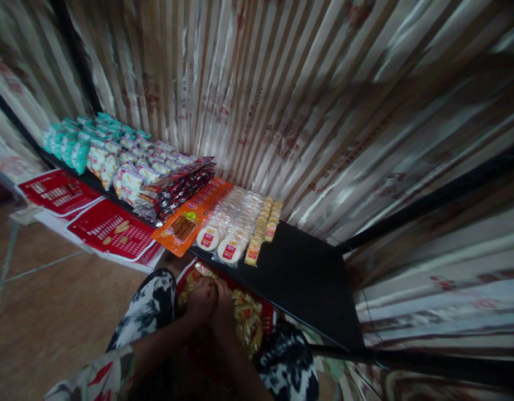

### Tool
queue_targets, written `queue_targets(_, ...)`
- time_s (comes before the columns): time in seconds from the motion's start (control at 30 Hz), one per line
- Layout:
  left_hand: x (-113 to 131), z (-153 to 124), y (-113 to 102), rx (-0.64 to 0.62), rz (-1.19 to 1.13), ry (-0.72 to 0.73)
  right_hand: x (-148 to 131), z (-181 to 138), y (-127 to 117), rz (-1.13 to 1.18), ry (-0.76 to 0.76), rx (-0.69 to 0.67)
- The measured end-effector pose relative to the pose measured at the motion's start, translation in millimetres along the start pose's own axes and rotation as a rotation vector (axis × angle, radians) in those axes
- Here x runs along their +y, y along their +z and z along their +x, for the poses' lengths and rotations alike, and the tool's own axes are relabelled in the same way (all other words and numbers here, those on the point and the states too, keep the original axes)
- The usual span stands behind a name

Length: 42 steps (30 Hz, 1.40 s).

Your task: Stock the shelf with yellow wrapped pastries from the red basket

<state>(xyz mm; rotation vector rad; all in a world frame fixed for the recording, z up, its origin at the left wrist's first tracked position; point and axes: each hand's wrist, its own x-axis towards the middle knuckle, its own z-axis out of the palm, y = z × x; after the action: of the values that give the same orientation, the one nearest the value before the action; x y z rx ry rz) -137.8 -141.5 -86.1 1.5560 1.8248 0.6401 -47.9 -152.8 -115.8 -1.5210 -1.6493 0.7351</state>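
My left hand (201, 299) and my right hand (222, 302) meet over a red box (268, 316) between my knees. Their fingers are curled together, and anything between them is hidden or too dark to name. Gold-wrapped snacks (247, 316) fill the box beneath and beside the hands. Just above, on a black shelf (307, 273), small yellow snack packs (253, 249) lie in short rows. To their left are clear-wrapped round white crackers (231, 249) with red labels, then a flat orange bag (181, 228) picturing brown sticks.
Farther left on the shelf stand dark red packets (185, 186), white snack bags (129, 181) and teal bags (75, 147) in rows. Red-topped cartons (114, 231) sit on the tiled floor below. Behind hangs a striped curtain (240, 83), with a black frame bar (432, 200) at right.
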Motion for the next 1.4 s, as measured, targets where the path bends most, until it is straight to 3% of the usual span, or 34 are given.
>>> queue_targets(0.17,-21.0,43.5,-13.5,-0.092,0.286,0.147,10.3,2.8,8.3,-0.125,0.064,-0.091)
queue_targets(0.3,-34.1,59.5,-10.4,-0.132,0.519,0.308,15.3,0.0,9.2,-0.178,0.131,-0.173)
queue_targets(0.43,-36.0,62.3,-3.3,-0.053,0.636,0.287,13.6,3.2,8.9,-0.166,0.169,-0.247)
queue_targets(0.67,-31.6,58.0,-5.3,-0.030,0.734,0.279,8.0,5.6,8.7,-0.186,0.215,-0.224)
queue_targets(0.83,-23.7,49.1,-14.5,-0.055,0.736,0.284,7.3,4.1,7.3,-0.174,0.196,-0.184)
queue_targets(1.03,-6.1,25.4,-32.0,-0.042,0.691,0.331,0.8,3.3,4.1,-0.039,0.127,-0.043)
queue_targets(1.17,-2.9,1.0,-29.0,-0.059,0.592,0.236,-6.1,2.9,0.1,0.113,0.191,0.054)
queue_targets(1.4,-3.7,-34.5,-26.6,-0.111,0.194,0.011,-5.0,-15.9,-16.2,0.523,0.416,0.112)
